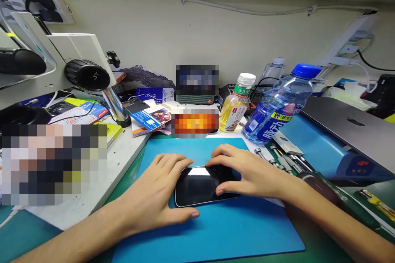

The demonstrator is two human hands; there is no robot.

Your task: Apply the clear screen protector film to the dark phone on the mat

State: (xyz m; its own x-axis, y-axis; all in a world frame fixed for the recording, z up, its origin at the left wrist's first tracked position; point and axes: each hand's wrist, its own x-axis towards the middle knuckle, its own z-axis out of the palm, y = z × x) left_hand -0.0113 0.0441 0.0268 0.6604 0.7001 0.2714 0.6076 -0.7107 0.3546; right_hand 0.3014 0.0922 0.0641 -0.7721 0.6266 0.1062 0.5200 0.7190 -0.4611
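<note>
A smartphone (197, 187) with a dark, glossy screen lies on a blue mat (247, 232), bright light reflecting along its far edge. My left hand (160, 191) is at the phone's left end, its fingers along the far left corner and its thumb stretched out over the mat, apart from the phone. Over the right end is my right hand (242, 170). Its thumb rests on the screen side and its fingertips meet the far edge, so it grips that end. The hand hides the phone's right part.
Behind the mat stand a tea bottle (236, 104) and a large blue-capped bottle (280, 104). Screwdrivers (280, 160) and a grey laptop (354, 127) are to the right. A microscope stand (114, 104) rises from a white base (114, 168) on the left, near boxes and cards.
</note>
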